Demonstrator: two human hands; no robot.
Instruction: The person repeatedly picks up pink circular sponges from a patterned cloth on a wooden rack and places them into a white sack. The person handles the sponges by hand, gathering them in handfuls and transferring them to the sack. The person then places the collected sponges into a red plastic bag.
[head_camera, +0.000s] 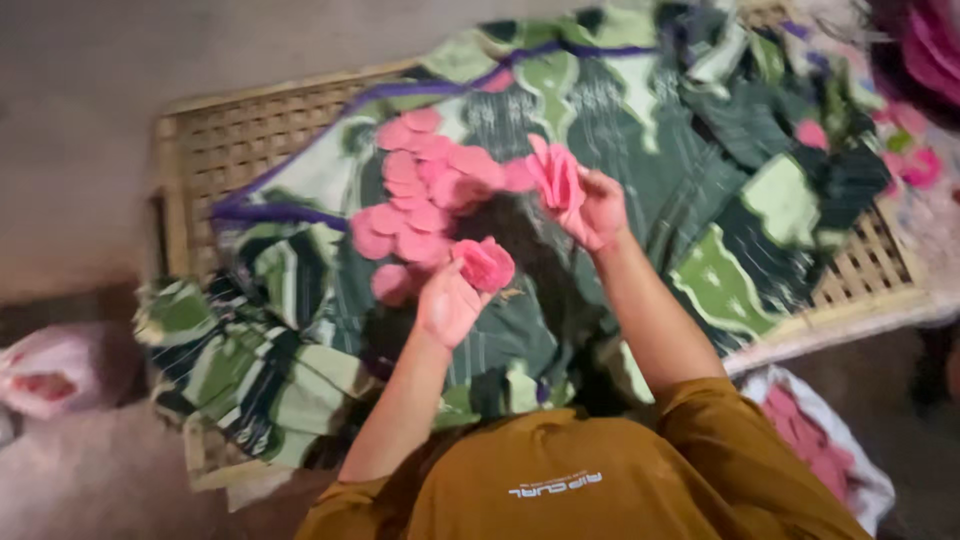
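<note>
Currently left hand (450, 300) pinches a pink disc stack (485, 263), right hand (590, 205) grips a fanned pink bundle (555, 178), mid-frame; loose grips risk discs scattering onto green cloth (620, 120).

woven cane bench (225, 140), green patterned cloth (620, 130)

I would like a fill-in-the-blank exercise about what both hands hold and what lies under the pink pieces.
1. The left hand and right hand each hold a stack of round pieces coloured ____.
2. More pink pieces lie spread on a patterned ____ cloth.
3. The cloth covers a woven ____.

Missing words: pink; green; tray
</note>
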